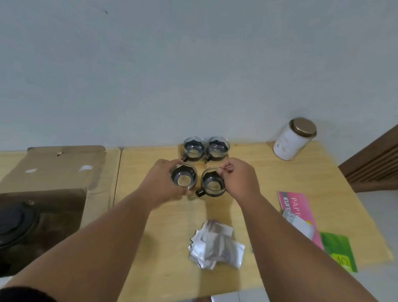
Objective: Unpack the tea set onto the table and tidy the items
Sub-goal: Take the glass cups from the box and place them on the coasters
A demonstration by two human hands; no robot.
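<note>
Several glass tea cups with black holders stand in a square on the wooden table [275,171]. My left hand [160,181] grips the near left cup [183,178]. The fingers of my right hand [237,177] pinch the rim of the near right cup [212,184], whose black handle points toward me. Two more cups [193,148] [217,148] stand just behind them by the wall. A black teapot [3,228] lies inside the open cardboard box [48,179] at the left.
A pile of silver foil sachets [216,245] lies near the table's front edge. A white tin with a bronze lid [291,139] stands at the back right. Pink [296,208] and green [339,250] packets lie at the right. A wooden slatted panel [387,163] rises beyond the table.
</note>
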